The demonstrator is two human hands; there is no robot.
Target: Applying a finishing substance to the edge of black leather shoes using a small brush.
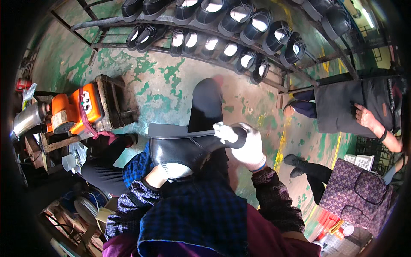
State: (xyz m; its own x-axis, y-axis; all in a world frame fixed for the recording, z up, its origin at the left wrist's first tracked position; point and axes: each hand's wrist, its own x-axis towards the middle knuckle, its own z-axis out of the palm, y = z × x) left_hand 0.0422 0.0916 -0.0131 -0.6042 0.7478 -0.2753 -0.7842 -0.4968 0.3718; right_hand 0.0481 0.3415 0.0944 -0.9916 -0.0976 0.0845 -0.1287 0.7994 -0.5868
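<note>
Glossy black leather shoe (182, 150): held over my lap on no table, tipped on its side, its sole turned away from me toward the shoe rack.
Left hand (163, 173): at the shoe's opening, mostly hidden by the upper; how far the fingers are open, and what they grip, I cannot tell.
White-gloved right hand (250, 150): curled closed around the narrower end on my right.
Crumpled white lump (225, 133): against the sole's edge by that end — glove fingers or a wad of cloth, I cannot tell which.
Thick black sole (169, 131): looks stiff; I'd trust its edge to take a firm pinch.
Smooth black upper: likely softer, apt to dent or scuff, and its shine suggests a bare grip could slide.
Weight: moderate, I judge, with most of it in the sole.
Best hold: one hand inside the opening, the other round the far end — light pressure on the leather.
Black metal shoe rack (96, 22): beyond my knees, similar black shoes (249, 34) ranged along its rails.
</note>
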